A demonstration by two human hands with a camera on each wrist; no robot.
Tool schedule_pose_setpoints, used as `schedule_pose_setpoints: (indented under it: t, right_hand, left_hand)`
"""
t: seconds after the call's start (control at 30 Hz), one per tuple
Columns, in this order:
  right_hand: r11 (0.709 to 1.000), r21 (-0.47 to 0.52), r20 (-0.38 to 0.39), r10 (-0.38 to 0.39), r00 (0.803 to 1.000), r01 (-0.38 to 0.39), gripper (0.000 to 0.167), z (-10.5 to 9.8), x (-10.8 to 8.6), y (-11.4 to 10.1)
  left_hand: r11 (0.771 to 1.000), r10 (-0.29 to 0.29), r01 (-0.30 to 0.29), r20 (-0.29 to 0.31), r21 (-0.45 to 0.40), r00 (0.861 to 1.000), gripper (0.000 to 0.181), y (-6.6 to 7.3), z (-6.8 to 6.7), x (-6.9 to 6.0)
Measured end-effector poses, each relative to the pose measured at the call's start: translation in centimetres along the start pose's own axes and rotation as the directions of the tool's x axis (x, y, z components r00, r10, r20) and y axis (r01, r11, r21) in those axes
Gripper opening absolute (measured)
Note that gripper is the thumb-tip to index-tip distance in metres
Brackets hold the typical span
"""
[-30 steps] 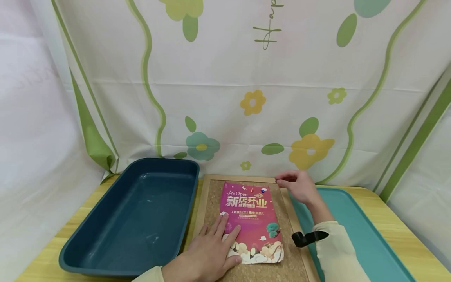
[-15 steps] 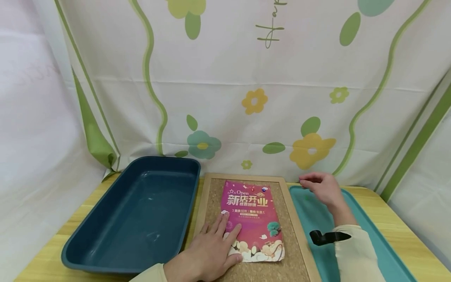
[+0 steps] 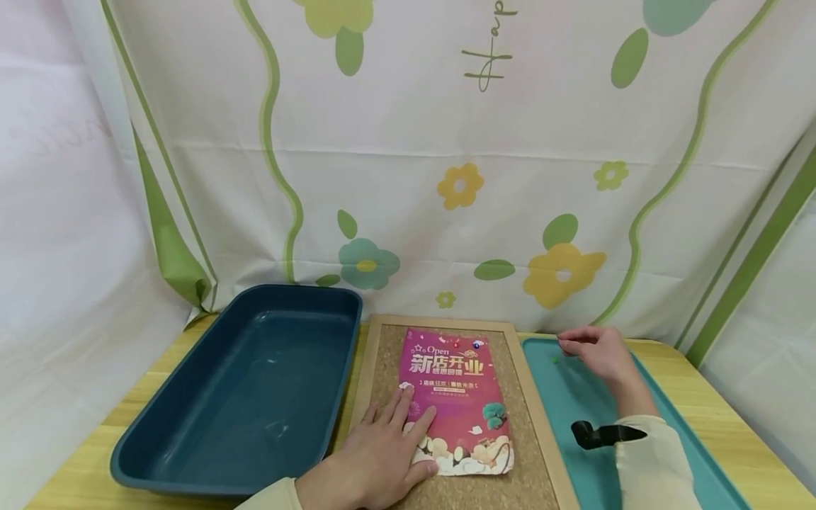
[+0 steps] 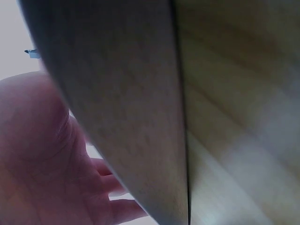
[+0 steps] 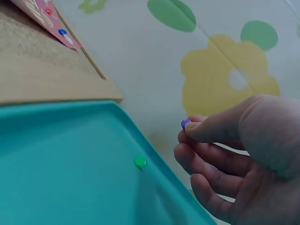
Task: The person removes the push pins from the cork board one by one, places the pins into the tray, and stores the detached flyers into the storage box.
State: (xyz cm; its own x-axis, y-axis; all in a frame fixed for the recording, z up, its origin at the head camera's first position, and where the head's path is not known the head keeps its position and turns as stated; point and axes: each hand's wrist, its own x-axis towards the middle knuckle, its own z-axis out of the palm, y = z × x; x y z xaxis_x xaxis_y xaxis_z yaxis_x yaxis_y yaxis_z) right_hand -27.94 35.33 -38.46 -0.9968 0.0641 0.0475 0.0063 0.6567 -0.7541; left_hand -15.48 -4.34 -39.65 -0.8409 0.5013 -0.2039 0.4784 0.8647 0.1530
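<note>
- closest to us, the left hand (image 3: pixel 382 453) rests across the lower left part of the poster (image 3: pixel 455 418) and onto the framed cork board (image 3: pixel 529 460), fingers spread and fairly straight, gripping nothing. we find it where it is a second ago.
- the left wrist view shows us only part of its palm.
- left of the board we see a deep blue basin (image 3: pixel 280 361), and on the other side a teal tray (image 3: pixel 557 400), both on the wooden worktop (image 3: pixel 727 393).
- the poster lies on the cork, and we notice no shift in it; we judge that the left hand steadies it.
- farther off, the right hand (image 3: pixel 605 358) hangs above the far part of the tray, pinching a purple pin (image 5: pixel 185 123) between thumb and forefinger.
- here is the change: a second ago we have this hand by the board's far right corner; now it is farther right, over the tray.
- for the work in hand, we take this to mean that the purple pin is away from the poster and not fixed in it.
- a green pin (image 5: pixel 140 162) sits in the tray near its rim, apart from the fingers.
- near the poster's far edge we see a red pin (image 5: pixel 48 11) and, closer to the corner, a blue pin (image 5: pixel 62 32); both seem pressed in.
- behind everything hangs a flowered cloth (image 3: pixel 382 184).
</note>
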Motion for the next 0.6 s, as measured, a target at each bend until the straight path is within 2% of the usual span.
schedule_pose_setpoints:
  t: [0.23, 0.37, 0.6]
  right_hand:
    - [0.996, 0.027, 0.047, 0.078, 0.996, -0.079, 0.035, -0.3, 0.0, 2.1]
    - [0.996, 0.037, 0.042, 0.085, 0.996, -0.086, 0.033, 0.0, 0.1, 2.9]
    - [0.996, -0.009, 0.032, 0.086, 0.996, -0.085, 0.031, 0.2, 0.0, 3.0]
  left_hand:
    - [1.0, 0.001, -0.001, 0.003, 0.001, 1.0, 0.076, -0.1, 0.2, 0.0]
    - [1.0, 0.0, 0.0, 0.006, -0.003, 1.0, 0.076, -0.1, 0.1, 0.0]
    - [1.0, 0.0, 0.0, 0.004, -0.004, 1.0, 0.077, 0.0, 0.0, 0.0]
